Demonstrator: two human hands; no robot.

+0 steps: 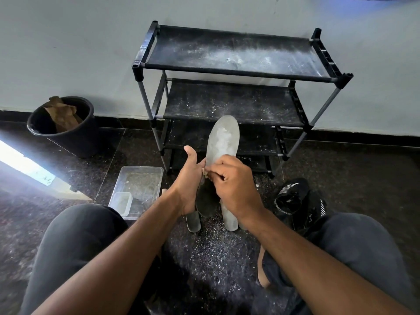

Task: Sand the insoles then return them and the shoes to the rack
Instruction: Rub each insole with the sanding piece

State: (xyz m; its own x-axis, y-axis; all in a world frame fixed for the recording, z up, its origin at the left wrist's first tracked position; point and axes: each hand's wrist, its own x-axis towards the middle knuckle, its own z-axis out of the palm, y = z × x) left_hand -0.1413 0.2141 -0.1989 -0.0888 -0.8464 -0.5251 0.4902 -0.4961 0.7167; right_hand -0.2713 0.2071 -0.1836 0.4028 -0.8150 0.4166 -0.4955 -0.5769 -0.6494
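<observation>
The left hand [189,178] grips a grey insole [221,142] upright before the dusty rack [236,71]; the right hand [234,180] pinches a small scrap against it. Black shoes [295,198] lie right, a clear tray [141,183] and bucket [66,128] left.

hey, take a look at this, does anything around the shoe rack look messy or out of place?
Yes. Pale sanding dust covers the rack's top shelf and the dark floor between the knees. The held insole has a whitish, roughed-up patch near its toe. Black shoes lie in a heap on the floor at the right, not on the rack.
</observation>
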